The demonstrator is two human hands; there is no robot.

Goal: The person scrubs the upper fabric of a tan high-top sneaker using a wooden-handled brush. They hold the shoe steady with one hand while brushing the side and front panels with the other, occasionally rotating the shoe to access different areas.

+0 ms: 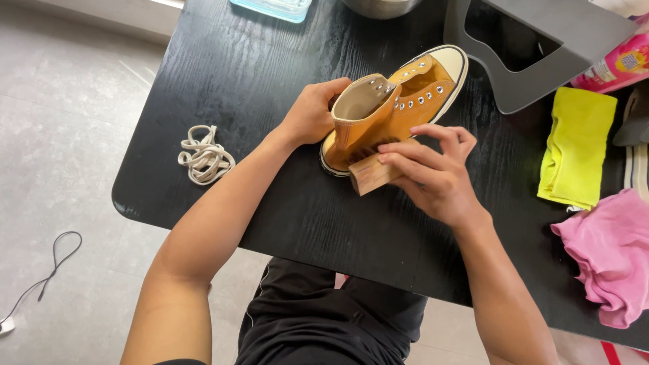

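A mustard-yellow high-top sneaker with a white sole and no laces stands on the black table. My left hand grips its heel and ankle collar from the left. In my right hand is a wooden brush, its bristles pressed against the sneaker's side near the heel.
A bundle of white shoelaces lies on the table to the left. A yellow cloth and a pink cloth lie at the right. A grey stand, a pink bottle and a clear container sit along the far edge. A cable lies on the floor.
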